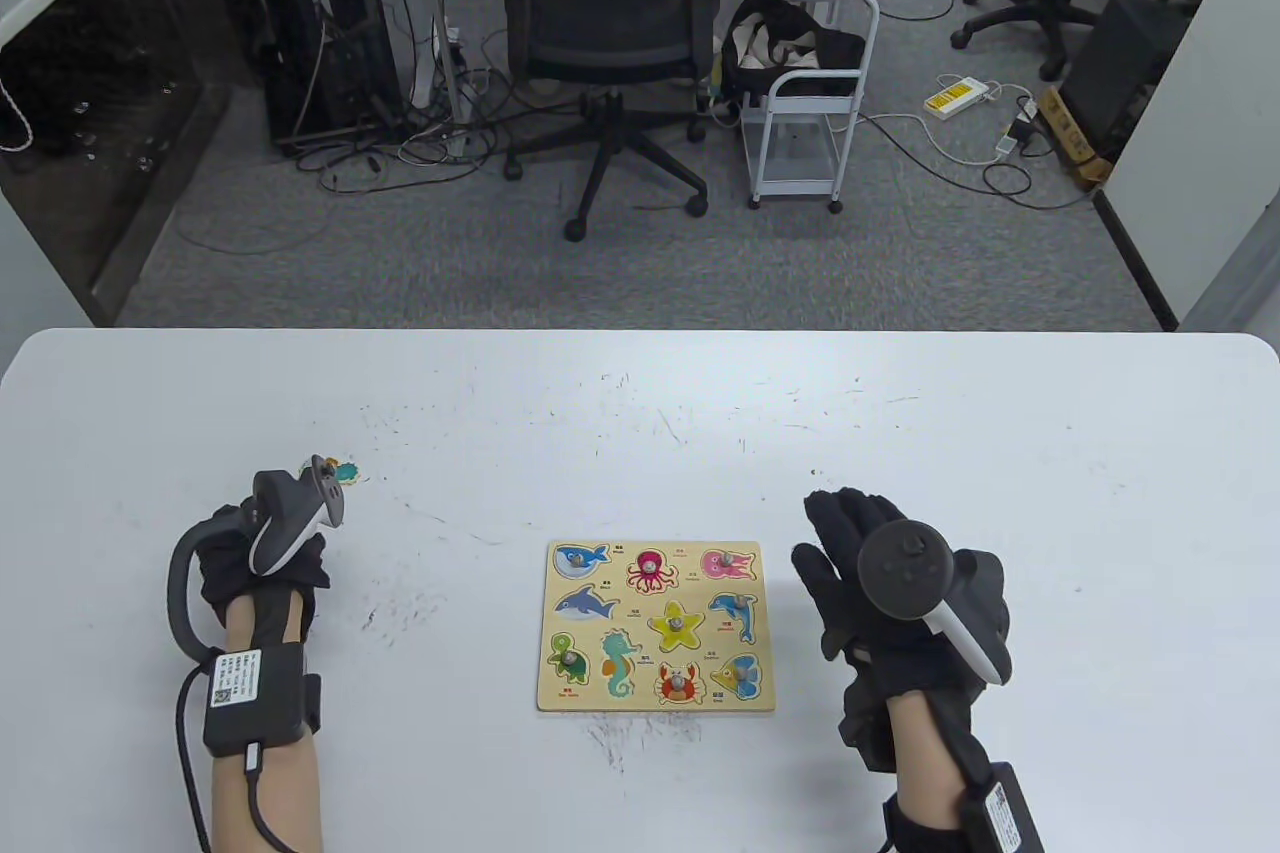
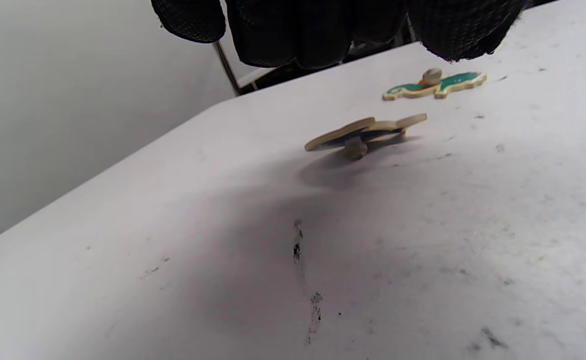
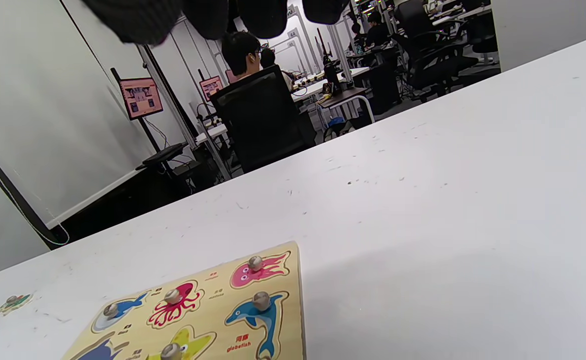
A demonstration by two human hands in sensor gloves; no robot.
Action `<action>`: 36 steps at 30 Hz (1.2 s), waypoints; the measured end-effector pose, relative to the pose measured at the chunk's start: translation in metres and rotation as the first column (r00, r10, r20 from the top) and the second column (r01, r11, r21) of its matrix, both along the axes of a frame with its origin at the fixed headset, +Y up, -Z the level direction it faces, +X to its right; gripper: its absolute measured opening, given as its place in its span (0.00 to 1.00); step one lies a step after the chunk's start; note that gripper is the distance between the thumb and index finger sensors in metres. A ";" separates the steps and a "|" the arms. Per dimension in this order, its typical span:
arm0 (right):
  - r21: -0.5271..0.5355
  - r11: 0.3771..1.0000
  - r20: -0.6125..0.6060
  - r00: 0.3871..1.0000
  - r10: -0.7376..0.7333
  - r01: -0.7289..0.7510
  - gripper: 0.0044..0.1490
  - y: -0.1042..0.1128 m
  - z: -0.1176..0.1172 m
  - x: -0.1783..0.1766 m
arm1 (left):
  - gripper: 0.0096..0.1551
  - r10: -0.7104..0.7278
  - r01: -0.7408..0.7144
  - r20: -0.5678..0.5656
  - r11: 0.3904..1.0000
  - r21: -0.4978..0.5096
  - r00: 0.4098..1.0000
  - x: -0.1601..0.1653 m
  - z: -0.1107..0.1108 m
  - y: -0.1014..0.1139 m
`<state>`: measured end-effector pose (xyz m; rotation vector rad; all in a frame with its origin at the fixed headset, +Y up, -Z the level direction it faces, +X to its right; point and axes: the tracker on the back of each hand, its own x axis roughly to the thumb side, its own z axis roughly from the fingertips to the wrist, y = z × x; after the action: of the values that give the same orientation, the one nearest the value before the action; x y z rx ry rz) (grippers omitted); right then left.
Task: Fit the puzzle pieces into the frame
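Overhead, the puzzle frame (image 1: 655, 626) lies at lower centre of the surface (image 1: 900, 413); right hand (image 1: 880, 583) hovers flat, fingers spread. Left wrist view: left hand (image 2: 323, 27) empty above an upturned piece (image 2: 365, 132), teal piece (image 2: 435, 84) beyond.

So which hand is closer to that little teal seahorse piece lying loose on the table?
Left. The left hand is just short of the teal piece; the right hand rests beyond the puzzle frame, much farther away.

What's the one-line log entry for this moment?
left hand: above face-down piece, empty | right hand: open, beside puzzle frame | seahorse piece: loose on table
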<state>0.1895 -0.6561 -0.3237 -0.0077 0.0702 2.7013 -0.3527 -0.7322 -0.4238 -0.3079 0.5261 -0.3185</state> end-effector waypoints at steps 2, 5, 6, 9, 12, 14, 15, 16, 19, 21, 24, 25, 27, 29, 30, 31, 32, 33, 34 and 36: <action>-0.006 1.000 0.006 1.000 -0.001 0.001 0.39 -0.001 -0.001 0.001 | 0.41 -0.002 0.002 -0.009 1.000 -0.022 1.000 -0.004 -0.005 -0.011; -0.012 1.000 0.013 1.000 -0.007 0.007 0.39 -0.002 -0.002 0.003 | 0.43 -0.005 0.004 -0.027 0.999 -0.040 1.000 -0.011 -0.009 -0.022; -0.014 1.000 0.015 1.000 -0.008 0.008 0.38 -0.002 -0.002 0.003 | 0.43 -0.002 0.000 -0.033 0.999 -0.043 0.999 -0.013 -0.010 -0.025; -0.018 1.000 0.018 1.000 -0.008 0.008 0.38 -0.002 -0.002 0.004 | 0.42 0.011 -0.013 -0.042 0.999 -0.046 0.999 -0.018 -0.011 -0.033; -0.022 1.000 0.018 1.000 -0.003 0.004 0.38 -0.003 -0.002 0.003 | 0.40 0.038 -0.040 -0.039 0.997 -0.060 0.999 -0.021 -0.012 -0.041; -0.024 1.000 0.019 1.000 0.000 0.000 0.38 -0.003 -0.002 0.002 | 0.37 0.058 -0.060 -0.036 0.996 -0.063 0.998 -0.022 -0.014 -0.048; -0.024 1.000 0.019 1.000 0.001 0.000 0.38 -0.002 -0.002 0.002 | 0.36 0.061 -0.063 -0.032 0.996 -0.064 0.998 -0.023 -0.014 -0.050; -0.024 1.000 0.019 1.000 0.001 0.000 0.38 -0.002 -0.002 0.002 | 0.36 0.054 -0.055 -0.031 0.998 -0.039 0.998 -0.023 -0.015 -0.052; -0.024 1.000 0.019 1.000 0.001 0.000 0.38 -0.002 -0.002 0.002 | 0.32 0.008 -0.009 -0.019 1.000 -0.010 1.000 -0.023 -0.016 -0.054; -0.024 1.000 0.019 1.000 0.001 0.000 0.38 -0.002 -0.002 0.002 | 0.30 -0.023 0.023 -0.009 0.999 0.032 1.000 -0.023 -0.017 -0.055; -0.033 0.999 0.020 1.000 0.007 -0.006 0.38 -0.001 -0.001 0.002 | 0.27 -0.014 0.014 -0.003 0.997 0.073 1.000 -0.024 -0.017 -0.055; -0.034 0.999 0.019 1.000 0.005 -0.004 0.38 -0.001 -0.002 0.001 | 0.27 0.006 -0.007 0.009 0.996 0.085 1.000 -0.022 -0.016 -0.053; -0.032 1.000 0.013 1.000 -0.001 0.001 0.38 0.000 -0.001 0.001 | 0.28 0.021 -0.026 0.046 0.993 0.112 0.999 -0.014 -0.015 -0.046; -0.025 1.000 0.005 1.000 -0.005 0.006 0.38 0.001 -0.001 0.000 | 0.28 0.024 -0.037 0.103 0.991 0.131 0.994 -0.002 -0.012 -0.035; -0.020 1.000 -0.001 1.000 -0.005 0.005 0.38 0.002 0.000 -0.001 | 0.28 0.032 -0.053 0.140 0.987 0.149 0.990 0.007 -0.010 -0.027; -0.016 1.000 -0.005 1.000 -0.005 0.005 0.38 0.002 0.001 -0.002 | 0.29 0.040 -0.068 0.164 0.984 0.167 0.986 0.014 -0.008 -0.022; -0.008 1.000 -0.012 1.000 -0.003 0.002 0.38 0.004 0.001 -0.003 | 0.29 0.061 -0.102 0.205 0.975 0.198 0.977 0.025 -0.005 -0.014; -0.001 1.000 -0.020 1.000 0.002 -0.002 0.38 0.005 0.002 -0.005 | 0.29 0.093 -0.148 0.244 0.964 0.219 0.965 0.036 -0.002 -0.007; 0.005 1.000 -0.027 1.000 0.005 -0.005 0.38 0.006 0.003 -0.007 | 0.29 0.128 -0.194 0.276 0.954 0.227 0.953 0.046 0.001 -0.002; 0.019 1.000 -0.043 0.999 0.018 -0.017 0.38 0.007 0.005 -0.011 | 0.29 0.206 -0.302 0.351 0.922 0.243 0.913 0.072 0.008 0.009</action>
<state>0.1787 -0.6493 -0.3192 0.0564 0.0586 2.7197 -0.2809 -0.7229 -0.4159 -0.0312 0.2014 -0.0273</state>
